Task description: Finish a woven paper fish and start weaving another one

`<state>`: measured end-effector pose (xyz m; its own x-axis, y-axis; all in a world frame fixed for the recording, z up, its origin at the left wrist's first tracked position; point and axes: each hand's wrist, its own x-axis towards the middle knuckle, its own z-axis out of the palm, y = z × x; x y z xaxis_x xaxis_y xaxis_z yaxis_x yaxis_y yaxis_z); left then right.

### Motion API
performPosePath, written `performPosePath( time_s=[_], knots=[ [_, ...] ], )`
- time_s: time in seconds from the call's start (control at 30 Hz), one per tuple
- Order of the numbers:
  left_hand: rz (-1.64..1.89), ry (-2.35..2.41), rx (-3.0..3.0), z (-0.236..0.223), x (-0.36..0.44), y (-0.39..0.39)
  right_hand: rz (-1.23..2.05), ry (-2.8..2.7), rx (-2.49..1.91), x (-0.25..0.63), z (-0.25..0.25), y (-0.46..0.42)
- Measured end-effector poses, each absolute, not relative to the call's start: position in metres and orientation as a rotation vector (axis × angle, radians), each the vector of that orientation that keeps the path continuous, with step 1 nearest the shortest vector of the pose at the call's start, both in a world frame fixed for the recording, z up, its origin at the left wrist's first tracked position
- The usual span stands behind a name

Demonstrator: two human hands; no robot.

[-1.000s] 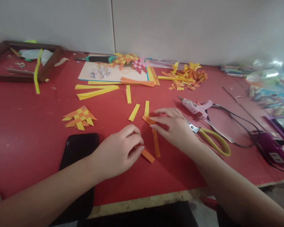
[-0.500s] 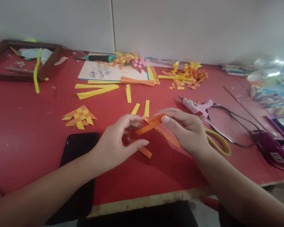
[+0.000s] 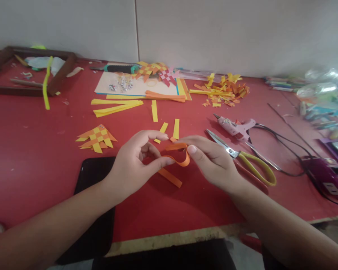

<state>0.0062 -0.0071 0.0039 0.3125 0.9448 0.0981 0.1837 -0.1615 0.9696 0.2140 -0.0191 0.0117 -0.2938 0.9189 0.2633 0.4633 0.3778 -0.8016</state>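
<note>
An orange paper strip point(image 3: 182, 162) is bent into a curved loop between my two hands, above the red table. My left hand point(image 3: 136, 159) has the strip's near end at its thumb, with the fingers curled behind. At the bend, my right hand point(image 3: 211, 159) pinches the strip between thumb and fingers. Below them another orange paper strip point(image 3: 171, 177) lies on the table. Just beyond the fingers are short yellow paper strips point(image 3: 176, 129). To the left rests a woven orange-and-yellow paper fish point(image 3: 98, 138).
Right of my hands lie yellow-handled scissors point(image 3: 239, 153) and a pink glue gun point(image 3: 235, 127) with its cable. A black phone point(image 3: 97, 176) is under my left forearm. Paper scraps point(image 3: 228, 90), a cream sheet point(image 3: 135, 89) and a wooden frame point(image 3: 67, 65) stand along the back.
The orange strip went from nearly straight to curled in a loop. My left thumb has come onto it, and my right hand moved slightly left and down, uncovering more of the scissors.
</note>
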Motion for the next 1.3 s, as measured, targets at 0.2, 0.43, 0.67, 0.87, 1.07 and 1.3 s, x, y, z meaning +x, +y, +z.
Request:
performPosePath(
  time_s=[0.2,0.43,0.67,0.87,1.07,1.3],
  knots=[
    [0.996,1.017,1.570,0.000,0.005,-0.008,0.812,-1.991,-1.115,0.212,0.011,-0.024],
    [1.002,1.125,1.644,-0.001,0.003,-0.007,0.966,-1.730,-1.013,0.222,0.002,-0.026],
    [0.988,1.098,1.659,0.001,0.004,-0.009,0.732,-1.892,-1.091,0.216,0.006,-0.024],
    [1.088,0.974,1.466,0.000,0.007,-0.008,0.859,-1.635,-1.174,0.211,0.009,-0.026],
    [1.149,0.997,1.392,0.004,0.007,-0.009,1.025,-1.538,-1.204,0.207,0.011,-0.025],
    [1.057,0.981,1.351,0.001,0.007,-0.007,1.108,-1.433,-1.248,0.206,0.008,-0.022]
  ],
)
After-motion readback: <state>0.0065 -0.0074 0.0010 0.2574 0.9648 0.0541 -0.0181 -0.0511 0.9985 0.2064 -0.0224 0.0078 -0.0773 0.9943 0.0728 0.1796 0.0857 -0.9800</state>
